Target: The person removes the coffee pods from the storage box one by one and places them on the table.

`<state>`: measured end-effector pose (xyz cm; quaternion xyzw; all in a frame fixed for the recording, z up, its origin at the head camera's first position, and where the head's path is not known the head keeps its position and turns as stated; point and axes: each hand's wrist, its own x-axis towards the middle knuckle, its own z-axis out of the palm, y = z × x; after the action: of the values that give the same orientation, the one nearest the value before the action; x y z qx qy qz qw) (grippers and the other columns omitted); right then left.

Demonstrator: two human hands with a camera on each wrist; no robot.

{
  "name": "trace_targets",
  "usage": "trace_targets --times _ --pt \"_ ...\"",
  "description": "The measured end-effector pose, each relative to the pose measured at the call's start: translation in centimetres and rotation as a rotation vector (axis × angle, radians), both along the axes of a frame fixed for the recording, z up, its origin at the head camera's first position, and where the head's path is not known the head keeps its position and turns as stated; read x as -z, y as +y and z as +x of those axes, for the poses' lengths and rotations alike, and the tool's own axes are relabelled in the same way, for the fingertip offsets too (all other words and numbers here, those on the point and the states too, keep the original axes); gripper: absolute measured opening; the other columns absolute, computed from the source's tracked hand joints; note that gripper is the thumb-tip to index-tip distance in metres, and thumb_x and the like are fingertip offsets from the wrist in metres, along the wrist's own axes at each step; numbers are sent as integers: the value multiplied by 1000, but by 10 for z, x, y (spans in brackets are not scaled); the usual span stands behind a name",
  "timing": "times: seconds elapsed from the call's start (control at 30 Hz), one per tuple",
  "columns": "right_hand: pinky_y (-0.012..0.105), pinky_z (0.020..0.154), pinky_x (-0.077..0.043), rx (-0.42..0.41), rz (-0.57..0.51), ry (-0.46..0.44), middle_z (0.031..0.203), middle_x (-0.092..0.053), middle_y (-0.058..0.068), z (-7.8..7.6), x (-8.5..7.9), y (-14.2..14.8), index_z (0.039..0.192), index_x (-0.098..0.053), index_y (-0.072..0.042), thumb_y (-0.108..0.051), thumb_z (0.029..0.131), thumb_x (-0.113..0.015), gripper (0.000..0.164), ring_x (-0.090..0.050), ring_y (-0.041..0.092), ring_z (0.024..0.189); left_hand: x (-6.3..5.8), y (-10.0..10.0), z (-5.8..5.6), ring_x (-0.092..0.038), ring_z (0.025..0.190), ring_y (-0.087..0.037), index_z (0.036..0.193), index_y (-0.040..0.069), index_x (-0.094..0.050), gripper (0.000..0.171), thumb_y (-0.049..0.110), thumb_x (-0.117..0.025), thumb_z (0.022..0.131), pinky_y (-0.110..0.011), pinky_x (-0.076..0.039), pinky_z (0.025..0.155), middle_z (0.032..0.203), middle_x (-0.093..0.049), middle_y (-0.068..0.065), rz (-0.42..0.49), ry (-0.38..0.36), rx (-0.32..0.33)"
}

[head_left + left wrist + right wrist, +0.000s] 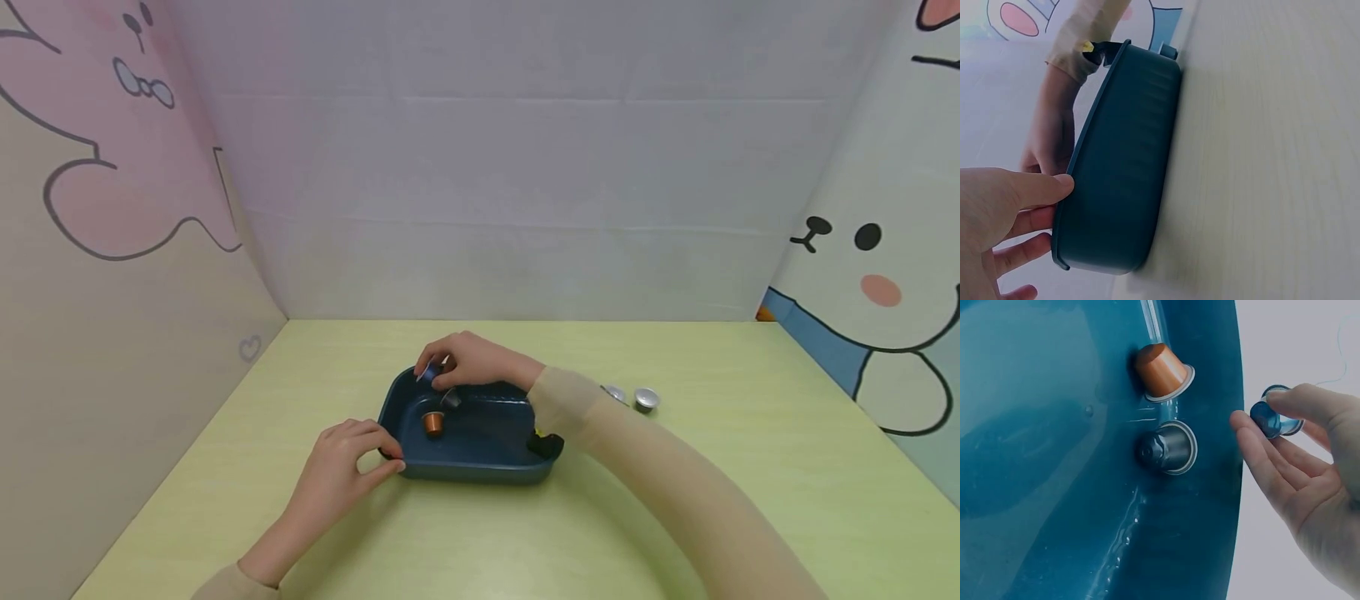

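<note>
My right hand (pixel 468 360) pinches a blue coffee capsule (pixel 1266 419) between thumb and fingers, above the left back part of a dark blue tray (pixel 480 471). Inside the tray, an orange coffee capsule (pixel 1161 370) and a black coffee capsule (pixel 1169 449) lie close together on their sides. At the tray's near left corner, my left hand (pixel 348 462) grips the rim, its thumb (pixel 1063 184) on the outer side and some fingers over the inner side.
Two silver-lidded capsules stand on the table right of the tray; the nearer one (pixel 647 400) shows fully, the other (pixel 617 393) is partly behind my right sleeve. A black item (pixel 545 445) with a yellow bit shows at the tray's right end. Printed walls enclose the table.
</note>
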<state>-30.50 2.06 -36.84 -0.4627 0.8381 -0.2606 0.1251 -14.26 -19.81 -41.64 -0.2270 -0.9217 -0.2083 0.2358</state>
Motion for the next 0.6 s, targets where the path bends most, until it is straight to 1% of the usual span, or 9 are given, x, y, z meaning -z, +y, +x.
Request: trace_targets --times 0.13,0.23,0.4,0.6 --pt "23 89 -56 18 -29 14 121 -69 2 -2 -2 2 122 -66 -13 -14 95 -65 27 -67 18 110 1 0 0 -57 79 -3 76 32 -69 23 22 -89 70 -41 -50 80 79 -63 23 1 1 -3" --pt "23 88 -56 60 -50 13 119 -69 4 -1 -4 5 123 -65 -11 -15 94 -67 29 -67 18 110 1 1 0 -57 79 -3 76 33 -69 24 23 -89 70 -41 -49 80 79 -63 24 3 -3 -5" --pt "25 90 -56 149 -114 -6 120 -69 8 6 -9 10 129 -62 -11 -16 93 -70 38 -67 21 109 0 1 1 -57 79 -3 76 33 -69 24 22 -89 69 -41 -49 81 78 -63 24 6 2 -3" --pt "26 91 -55 199 -170 -27 121 -70 8 14 -9 21 129 -62 -11 -16 92 -71 38 -68 21 108 -1 0 1 -57 80 -3 76 34 -69 25 22 -89 70 -44 -49 83 78 -62 24 2 -5 -2"
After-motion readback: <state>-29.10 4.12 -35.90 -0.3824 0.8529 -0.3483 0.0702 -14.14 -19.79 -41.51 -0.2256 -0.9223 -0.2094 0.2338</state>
